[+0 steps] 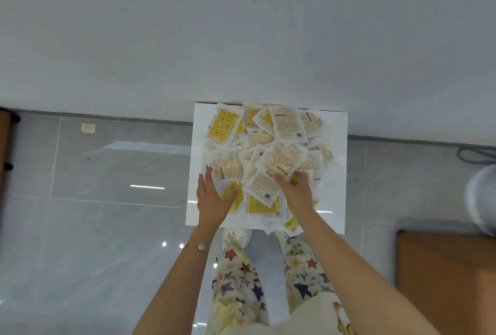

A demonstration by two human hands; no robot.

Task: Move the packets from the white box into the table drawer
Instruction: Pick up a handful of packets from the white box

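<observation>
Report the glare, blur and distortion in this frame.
Head view: bright reflections streak the glossy floor and the near part of the white box. Same view: the packets look soft, print unreadable. The wall base runs slanted, probably wide-lens distortion. Lighting is even, shadows faint.

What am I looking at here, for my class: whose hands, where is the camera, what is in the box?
No machine here: a person wears one camera on the head, looking down at their own arms. The white box stands on a tiled floor by the wall, full of packets, some yellow, some clear. The left hand lies on the pile, fingers straight. The right hand reaches into the pile; its fingertips are hidden, so whether it grips cannot be told.
</observation>
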